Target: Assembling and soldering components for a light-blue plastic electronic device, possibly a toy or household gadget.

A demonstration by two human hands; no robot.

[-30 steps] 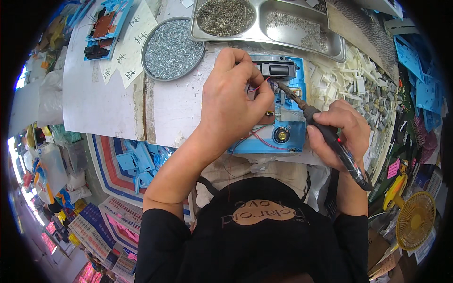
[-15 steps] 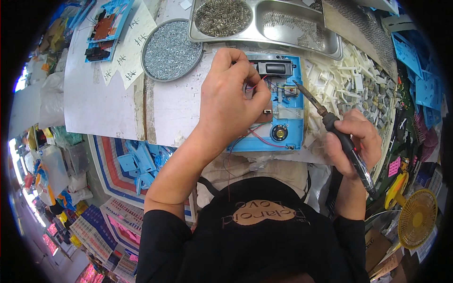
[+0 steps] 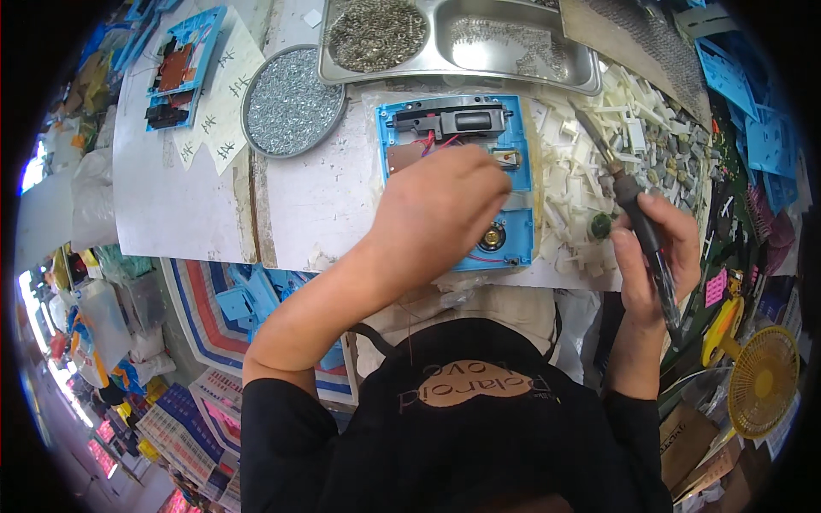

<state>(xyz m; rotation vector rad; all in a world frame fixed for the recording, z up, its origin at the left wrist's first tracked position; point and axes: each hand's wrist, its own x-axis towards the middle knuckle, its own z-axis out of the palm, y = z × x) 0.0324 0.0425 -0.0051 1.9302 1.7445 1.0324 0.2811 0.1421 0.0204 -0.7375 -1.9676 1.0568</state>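
Note:
My left hand is bent over a light-blue plastic casing, its back facing up. Its fingers curl down near the casing's right side; whatever they pinch is hidden beneath them. Inside the casing lie a long black part, a brown circuit board, red wires and a small round speaker. To the right, my right hand is wrapped round the dark handle of a soldering iron. The iron's tip points up and away from me, apart from the casing, above the white parts.
White and grey plastic parts are heaped right of the casing. Behind it stands a steel tray with metal springs. A round dish of small metal pieces and another blue casing lie leftward. A yellow fan is at lower right.
My left hand has come down toward me and turned back-up, uncovering the casing's far left part. My right hand has shifted slightly right, taking the iron's tip off the casing.

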